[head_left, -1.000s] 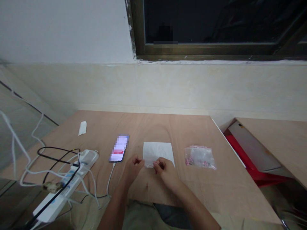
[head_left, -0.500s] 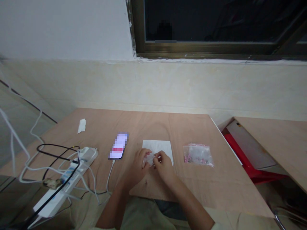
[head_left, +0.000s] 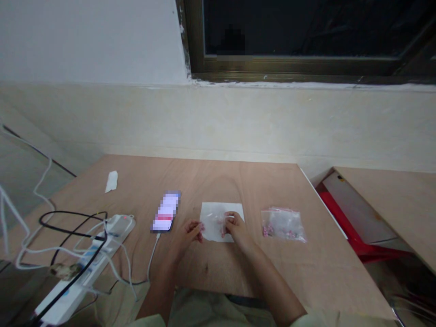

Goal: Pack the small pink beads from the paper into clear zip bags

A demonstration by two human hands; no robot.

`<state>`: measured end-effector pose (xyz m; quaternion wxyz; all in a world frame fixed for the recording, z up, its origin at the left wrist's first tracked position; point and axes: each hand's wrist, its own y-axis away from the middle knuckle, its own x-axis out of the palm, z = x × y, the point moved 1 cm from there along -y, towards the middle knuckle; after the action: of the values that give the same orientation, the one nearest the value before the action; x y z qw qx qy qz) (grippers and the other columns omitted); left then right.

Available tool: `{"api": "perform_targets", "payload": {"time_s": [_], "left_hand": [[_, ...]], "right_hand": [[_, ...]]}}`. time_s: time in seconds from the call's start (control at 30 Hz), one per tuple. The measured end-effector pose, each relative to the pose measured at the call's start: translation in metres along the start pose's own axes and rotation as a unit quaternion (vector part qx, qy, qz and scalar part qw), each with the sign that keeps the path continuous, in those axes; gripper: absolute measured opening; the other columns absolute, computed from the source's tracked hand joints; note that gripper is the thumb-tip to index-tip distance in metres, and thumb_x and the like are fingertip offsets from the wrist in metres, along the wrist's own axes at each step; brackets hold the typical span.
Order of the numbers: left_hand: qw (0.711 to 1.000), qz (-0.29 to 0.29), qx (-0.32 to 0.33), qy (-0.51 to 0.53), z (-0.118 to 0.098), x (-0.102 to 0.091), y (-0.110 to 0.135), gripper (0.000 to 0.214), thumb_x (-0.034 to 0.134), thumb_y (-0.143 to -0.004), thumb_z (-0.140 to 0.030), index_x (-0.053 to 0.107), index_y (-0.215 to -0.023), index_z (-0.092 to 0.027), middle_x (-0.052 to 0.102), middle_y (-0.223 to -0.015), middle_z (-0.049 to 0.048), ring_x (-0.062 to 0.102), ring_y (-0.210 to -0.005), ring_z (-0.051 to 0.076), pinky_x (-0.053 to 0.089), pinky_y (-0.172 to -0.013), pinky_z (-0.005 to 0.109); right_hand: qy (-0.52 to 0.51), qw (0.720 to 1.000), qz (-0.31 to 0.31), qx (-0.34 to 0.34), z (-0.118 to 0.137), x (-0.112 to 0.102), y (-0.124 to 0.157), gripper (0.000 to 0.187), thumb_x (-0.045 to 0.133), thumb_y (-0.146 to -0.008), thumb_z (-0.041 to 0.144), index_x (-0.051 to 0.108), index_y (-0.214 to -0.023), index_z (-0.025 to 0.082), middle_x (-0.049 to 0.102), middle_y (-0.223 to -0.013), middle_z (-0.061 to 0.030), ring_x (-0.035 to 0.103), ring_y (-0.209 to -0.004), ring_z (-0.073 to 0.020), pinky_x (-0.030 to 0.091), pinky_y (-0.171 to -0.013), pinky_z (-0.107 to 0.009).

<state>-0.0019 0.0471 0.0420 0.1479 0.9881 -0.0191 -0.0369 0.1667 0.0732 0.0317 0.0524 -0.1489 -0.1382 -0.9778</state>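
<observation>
Both our hands are working at a white paper sheet (head_left: 218, 221) lying near the middle of the plywood table (head_left: 265, 268). Our left hand (head_left: 186, 235) is reaching in from the near side, its curled fingertips (head_left: 200, 227) touching the sheet's left edge, and our right hand (head_left: 236, 228) is lying over the sheet's near right part, its bent fingers (head_left: 226, 222) pressing on the paper. Neither hand is clenching into a fist, and we cannot tell whether the fingers are grasping anything small. Just right of the sheet, a clear bag (head_left: 282, 225) of pink beads is lying apart from both hands. Left of the sheet, a phone (head_left: 166, 211) with a blurred screen is lying on the table, its white cable (head_left: 153, 259) running toward the near edge. Farther left, we are seeing a power strip (head_left: 117, 229) among tangled cords, and a paper scrap (head_left: 111, 181) lying near the table's far edge.
</observation>
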Motion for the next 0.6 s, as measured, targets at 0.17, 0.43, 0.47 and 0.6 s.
{"api": "perform_targets", "payload": {"time_s": [0.17,0.43,0.47,0.6], "left_hand": [[0.998,-0.055,-0.018,-0.001,0.004,-0.002,0.0,0.024,0.06,-0.062,-0.039,0.056,-0.068,-0.016,0.056,-0.052,-0.0034,0.055,-0.05,0.012,0.044,-0.053,0.024],[0.994,-0.087,-0.046,0.037,0.01,-0.002,0.0,0.028,0.061,-0.058,-0.042,0.055,-0.065,-0.016,0.056,-0.058,-0.0031,0.056,-0.054,0.012,0.046,-0.055,0.024],[0.995,-0.084,-0.048,0.039,0.01,-0.002,0.0,0.028,0.062,-0.058,-0.041,0.054,-0.064,-0.015,0.056,-0.058,-0.0032,0.056,-0.054,0.012,0.046,-0.055,0.024],[0.997,-0.072,-0.032,0.01,0.008,-0.005,-0.003,0.026,0.062,-0.058,-0.04,0.054,-0.059,-0.015,0.054,-0.053,-0.0042,0.054,-0.051,0.011,0.045,-0.053,0.023]], "right_hand": [[0.149,0.988,-0.037,-0.013,-0.016,-0.007,0.007,0.023,0.048,-0.067,0.042,0.046,-0.07,0.019,0.053,-0.062,0.0007,0.049,-0.049,-0.0109,0.039,-0.045,-0.023],[0.335,0.938,-0.073,-0.055,-0.029,-0.011,0.001,0.014,0.047,-0.064,0.029,0.05,-0.057,0.017,0.05,-0.057,-0.0006,0.046,-0.057,-0.0139,0.035,-0.056,-0.025],[0.333,0.939,-0.068,-0.058,-0.029,-0.012,0.001,0.014,0.046,-0.064,0.028,0.05,-0.057,0.017,0.05,-0.056,-0.0002,0.046,-0.057,-0.0137,0.035,-0.055,-0.025],[0.323,0.943,-0.062,-0.06,-0.029,-0.015,0.0,0.014,0.045,-0.065,0.028,0.049,-0.056,0.018,0.049,-0.054,0.0012,0.045,-0.055,-0.0128,0.033,-0.054,-0.023]]}}
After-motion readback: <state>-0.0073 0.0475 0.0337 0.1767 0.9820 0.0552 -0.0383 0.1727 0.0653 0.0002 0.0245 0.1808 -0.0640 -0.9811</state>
